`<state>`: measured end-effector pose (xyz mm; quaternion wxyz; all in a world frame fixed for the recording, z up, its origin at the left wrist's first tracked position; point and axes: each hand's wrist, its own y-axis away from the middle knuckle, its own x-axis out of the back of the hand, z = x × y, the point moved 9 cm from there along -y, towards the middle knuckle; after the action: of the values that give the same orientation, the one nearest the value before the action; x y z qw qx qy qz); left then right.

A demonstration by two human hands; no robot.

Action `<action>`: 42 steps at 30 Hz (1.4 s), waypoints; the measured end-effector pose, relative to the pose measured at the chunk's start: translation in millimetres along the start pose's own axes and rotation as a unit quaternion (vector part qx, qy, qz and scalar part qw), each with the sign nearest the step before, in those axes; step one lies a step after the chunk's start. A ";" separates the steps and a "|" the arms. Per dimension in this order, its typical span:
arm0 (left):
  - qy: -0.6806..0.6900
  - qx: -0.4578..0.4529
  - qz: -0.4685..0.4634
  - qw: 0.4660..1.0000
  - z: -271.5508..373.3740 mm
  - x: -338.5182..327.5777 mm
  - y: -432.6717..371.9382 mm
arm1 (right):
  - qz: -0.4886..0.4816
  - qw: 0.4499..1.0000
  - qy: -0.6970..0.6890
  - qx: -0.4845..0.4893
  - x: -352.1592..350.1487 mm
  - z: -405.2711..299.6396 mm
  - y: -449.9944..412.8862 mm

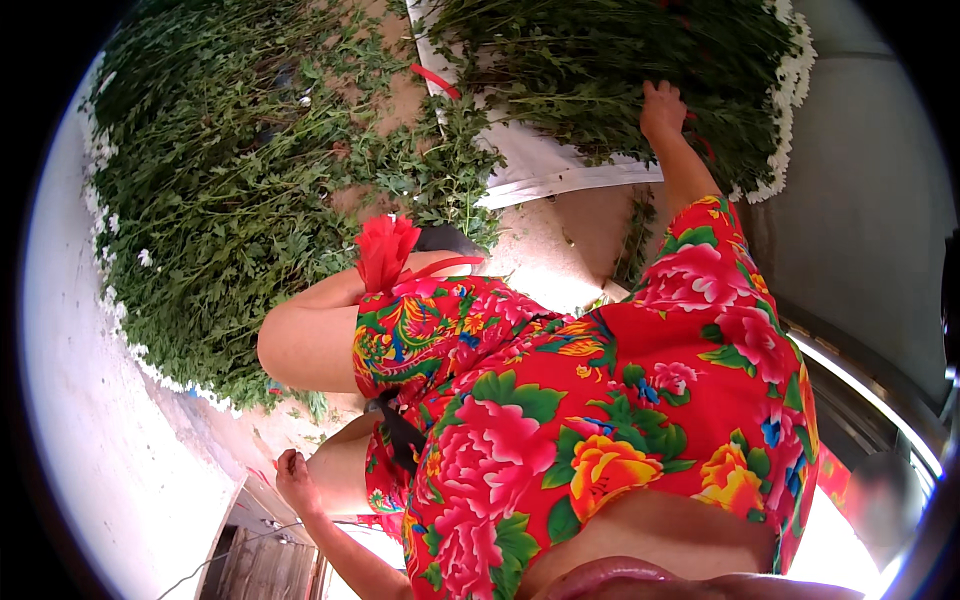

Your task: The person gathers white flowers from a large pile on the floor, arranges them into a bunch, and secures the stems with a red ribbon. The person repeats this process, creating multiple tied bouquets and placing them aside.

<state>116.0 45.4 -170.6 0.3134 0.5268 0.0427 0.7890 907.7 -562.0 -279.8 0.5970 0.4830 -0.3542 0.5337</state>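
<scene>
My right hand [664, 107] reaches out over the right-hand heap of cut white chrysanthemums [585, 82]. Its fingers lie a little apart on the green stems, and I see nothing held in them. Close beside my left knee is my left hand [295, 472], its fingers loosely bent. Thin red strips [260, 475] show right by those fingertips; whether they are held cannot be told. A larger spread of leafy chrysanthemum stems [217, 195] covers the ground before my legs, its white blooms [105, 217] along the far edge. A bunch of red ties [385, 251] is fastened at my right knee.
White sheeting [525, 154] lies under the right-hand heap, with a loose red strip [435, 80] near its edge. Bare floor [555, 232] shows between the heaps. A pale wall [67, 315] bounds the left, a grey panel [847, 187] the right. Wooden boards [270, 562] stand at lower left.
</scene>
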 end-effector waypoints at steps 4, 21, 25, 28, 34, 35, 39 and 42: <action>0.027 0.002 -0.026 0.999 -18.1 -24.8 -13.0 | -0.053 0.979 -0.165 -0.112 -46.8 55.0 -36.2; 0.072 0.029 -0.007 0.997 -14.7 -12.0 -2.8 | -0.069 0.980 -0.182 -0.028 -62.5 39.7 -73.9; 0.078 0.004 0.012 0.997 -13.9 -9.7 -2.9 | 0.009 0.992 -0.127 0.010 -49.7 45.7 -53.9; 0.045 -0.025 0.043 0.998 -10.2 11.0 1.4 | 0.061 0.986 -0.150 0.022 -34.4 36.9 -30.8; 0.086 -0.020 0.144 0.986 -21.2 47.0 24.3 | 0.085 0.985 -0.122 0.088 22.6 -10.2 -18.2; 0.114 -0.002 0.151 0.982 -26.4 56.1 28.4 | 0.112 0.978 -0.116 0.132 27.4 -28.7 -11.2; 0.295 0.024 0.165 0.941 -32.0 63.5 27.2 | 0.103 0.949 -0.126 0.270 42.5 -102.7 14.4; 0.433 0.013 0.167 0.886 -35.3 64.3 37.9 | 0.064 0.908 -0.111 0.399 89.9 -220.8 76.9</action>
<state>52.7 59.1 -119.4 0.1207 0.1367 0.0961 0.9785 828.1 -327.4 -242.6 0.2758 0.7136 -0.2058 0.6102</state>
